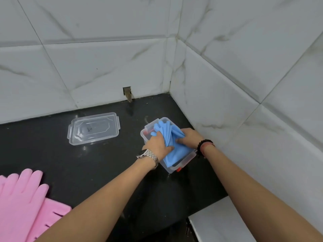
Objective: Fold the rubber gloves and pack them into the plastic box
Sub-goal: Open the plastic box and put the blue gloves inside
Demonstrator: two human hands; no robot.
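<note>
A clear plastic box [147, 127] stands on the black counter near the right wall. A folded blue rubber glove [167, 131] lies bunched in it, its cuff hanging over the near rim. My left hand [158, 143] presses down on the glove from the left, fingers curled into the folds. My right hand [189, 137] grips the glove from the right side. Something red shows inside the box under the glove. Pink rubber gloves [24, 201] lie flat at the counter's near left corner.
The box's clear lid [93, 128] lies flat on the black counter [87, 163] to the left of the box. White marble tiled walls meet in a corner behind the box. A metal surface [218, 222] sits at the lower right, past the counter's edge.
</note>
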